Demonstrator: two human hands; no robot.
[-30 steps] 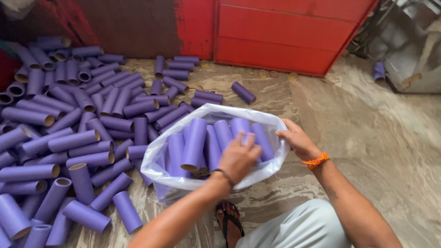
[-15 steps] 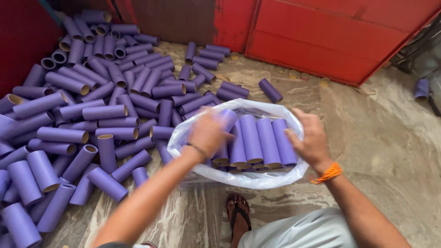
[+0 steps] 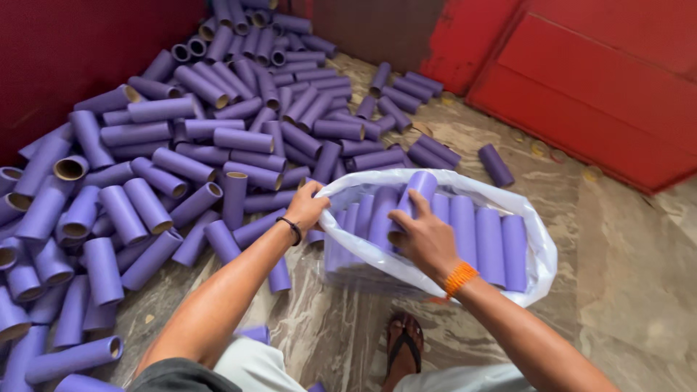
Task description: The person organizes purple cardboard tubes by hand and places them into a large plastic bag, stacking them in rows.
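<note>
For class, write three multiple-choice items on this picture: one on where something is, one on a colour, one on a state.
1. Where is the big heap of tubes?
A. left of the bag
B. inside the bag
C. on a shelf

2. What colour is the band on the right wrist?
A. black
B. orange
C. green

3. What is the left hand doing?
A. resting flat on the floor
B. gripping the rim of the bag
C. holding a sandal

Key: 1 A, the heap lies on the floor left of the bag; 2 B, the band is orange; 3 B, its fingers pinch the plastic edge while the right hand holds a tube in the bag.
</note>
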